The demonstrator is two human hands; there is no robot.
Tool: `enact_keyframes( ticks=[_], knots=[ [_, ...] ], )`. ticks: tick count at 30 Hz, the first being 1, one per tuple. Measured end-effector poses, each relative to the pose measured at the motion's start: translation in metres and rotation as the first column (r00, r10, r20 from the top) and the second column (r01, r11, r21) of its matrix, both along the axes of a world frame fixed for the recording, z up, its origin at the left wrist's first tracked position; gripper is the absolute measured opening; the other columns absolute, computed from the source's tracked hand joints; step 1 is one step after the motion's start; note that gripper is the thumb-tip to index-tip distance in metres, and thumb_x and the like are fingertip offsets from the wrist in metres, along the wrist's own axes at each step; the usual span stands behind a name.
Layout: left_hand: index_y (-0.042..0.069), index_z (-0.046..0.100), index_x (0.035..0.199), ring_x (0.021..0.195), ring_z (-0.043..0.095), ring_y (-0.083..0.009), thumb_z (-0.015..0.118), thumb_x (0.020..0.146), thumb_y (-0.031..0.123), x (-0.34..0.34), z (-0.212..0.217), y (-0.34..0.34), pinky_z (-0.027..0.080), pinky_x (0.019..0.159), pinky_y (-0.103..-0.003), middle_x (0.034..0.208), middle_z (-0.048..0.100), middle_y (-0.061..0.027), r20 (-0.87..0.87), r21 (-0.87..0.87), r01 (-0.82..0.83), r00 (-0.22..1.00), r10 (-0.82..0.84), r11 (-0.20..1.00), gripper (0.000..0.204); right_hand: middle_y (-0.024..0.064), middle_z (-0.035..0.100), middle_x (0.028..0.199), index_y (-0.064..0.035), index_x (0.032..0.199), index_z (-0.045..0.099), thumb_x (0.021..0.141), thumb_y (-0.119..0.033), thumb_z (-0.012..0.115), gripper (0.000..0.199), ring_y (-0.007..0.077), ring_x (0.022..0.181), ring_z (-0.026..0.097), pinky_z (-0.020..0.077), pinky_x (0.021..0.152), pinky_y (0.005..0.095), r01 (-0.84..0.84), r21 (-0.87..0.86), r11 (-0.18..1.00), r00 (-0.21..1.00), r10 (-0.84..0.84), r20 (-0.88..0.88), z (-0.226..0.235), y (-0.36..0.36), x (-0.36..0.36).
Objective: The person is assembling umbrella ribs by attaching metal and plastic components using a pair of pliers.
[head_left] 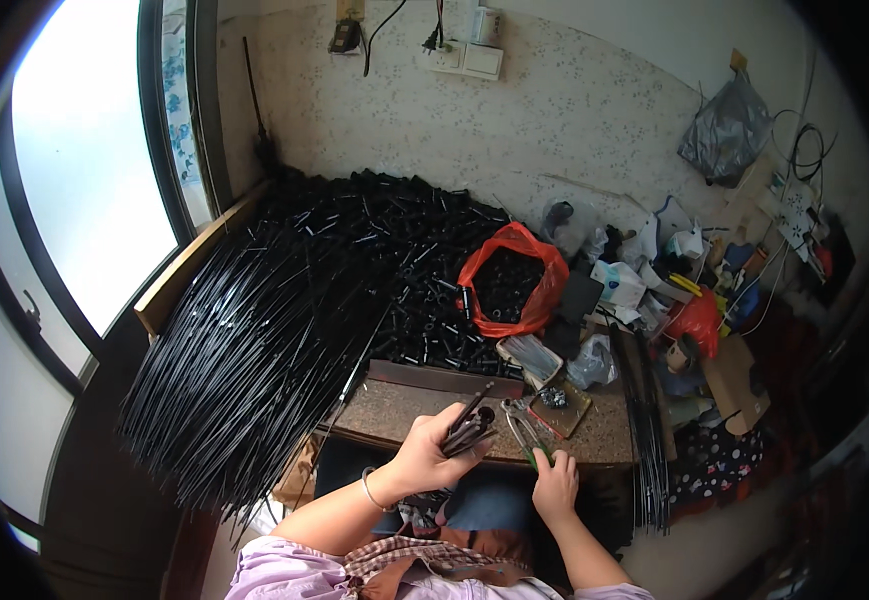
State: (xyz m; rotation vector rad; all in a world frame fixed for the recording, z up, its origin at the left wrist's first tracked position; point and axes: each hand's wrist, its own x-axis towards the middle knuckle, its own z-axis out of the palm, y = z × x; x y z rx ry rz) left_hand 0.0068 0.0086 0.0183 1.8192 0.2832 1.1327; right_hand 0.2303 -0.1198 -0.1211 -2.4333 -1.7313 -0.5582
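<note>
My left hand (432, 448) is closed round a small bunch of black rod-like parts (469, 428) and holds it above the front edge of the workbench (384, 408). Some ends of the parts stick out past my fingers. To the right, my right hand (555, 484) grips the green handles of a pair of pliers (524, 430). The jaws of the pliers point up and away, near a shallow tray (564, 408) with small shiny bits in it. The pliers and the black parts are apart.
A big pile of short black tubes (394, 220) covers the back of the bench. Long thin black rods (244, 350) fan out at the left. A red plastic bag (474, 272) holds more black parts. More rods (644, 430) hang over the right edge, beside clutter and a cardboard box (734, 385).
</note>
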Motion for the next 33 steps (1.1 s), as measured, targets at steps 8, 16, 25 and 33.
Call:
enact_keyframes(
  ticks=[8, 16, 25, 33],
  knots=[
    [0.004, 0.028, 0.136, 0.057, 0.039, -0.0028, 0.088, 0.051, 0.028, -0.021, 0.010, 0.031, 0.033, 0.052, -0.018, 0.064, 0.048, 0.0039, 0.025, -0.166, 0.036, 0.999, -0.032, 0.985, 0.107, 0.0096, 0.048, 0.103, -0.0038, 0.078, 0.056, 0.066, -0.007, 0.067, 0.017, 0.0202, 0.090, 0.051, 0.0429, 0.073, 0.0333, -0.114, 0.355, 0.928, -0.133, 0.339, -0.931, 0.108, -0.004, -0.041],
    [0.002, 0.030, 0.136, 0.070, 0.048, -0.0031, 0.088, 0.042, 0.038, -0.031, 0.011, 0.032, 0.039, 0.062, -0.017, 0.083, 0.058, 0.0030, 0.112, -0.144, -0.074, 0.990, 0.091, 0.987, 0.116, 0.0024, 0.051, 0.100, -0.0058, 0.068, 0.061, 0.054, -0.013, 0.072, 0.020, 0.0299, 0.102, 0.043, 0.0333, 0.082, 0.0433, -0.589, 0.306, 0.748, 0.803, 0.585, 0.116, 0.187, -0.011, -0.066],
    [-0.002, 0.041, 0.126, 0.087, 0.051, -0.0075, 0.087, 0.039, 0.045, -0.040, 0.026, 0.020, 0.041, 0.079, -0.023, 0.099, 0.058, -0.0018, 0.244, -0.240, 0.078, 0.970, -0.018, 0.968, 0.109, 0.0258, 0.059, 0.090, 0.0069, 0.084, 0.055, 0.086, -0.021, 0.058, 0.028, 0.0272, 0.065, 0.063, 0.0516, 0.056, 0.0323, -0.364, 0.442, 0.820, -0.729, 0.045, -0.683, 0.145, -0.016, -0.066],
    [-0.002, 0.050, 0.115, 0.085, 0.058, -0.0090, 0.088, 0.048, 0.025, -0.041, 0.029, 0.022, 0.047, 0.077, -0.024, 0.098, 0.061, -0.0065, 0.068, -0.052, -0.112, 0.991, 0.115, 0.992, 0.082, 0.0118, 0.061, 0.077, -0.0024, 0.110, 0.045, 0.068, -0.008, 0.068, 0.048, 0.0187, 0.060, 0.061, 0.0485, 0.055, 0.0318, -0.535, 0.168, 0.828, 0.284, 0.363, -0.887, 0.158, 0.014, -0.084]
  ],
)
